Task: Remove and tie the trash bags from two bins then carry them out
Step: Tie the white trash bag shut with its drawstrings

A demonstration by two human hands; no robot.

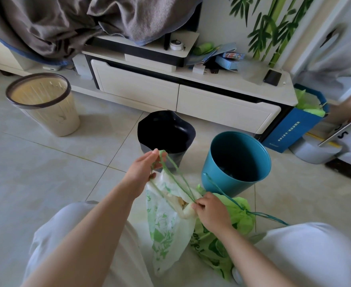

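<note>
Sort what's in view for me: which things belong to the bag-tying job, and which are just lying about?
Job: white green-printed plastic bag, its green drawstring in left hand, mouth pinched by right hand; tied green plastic bag; round teal plastic bin; black plastic bin.
Lying about: cream slotted basket; black phone; blue paper bag; grey blanket.

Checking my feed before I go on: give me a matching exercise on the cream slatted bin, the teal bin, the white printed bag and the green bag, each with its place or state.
Things:
1. cream slatted bin
2. teal bin
3. white printed bag
4. green bag

Places or states:
A. cinched shut, lying on the floor
B. far left, near the TV stand
C. mouth open, gripped by the left hand and the right hand
D. just right of the black bin

Pairs: 1-B, 2-D, 3-C, 4-A
</note>
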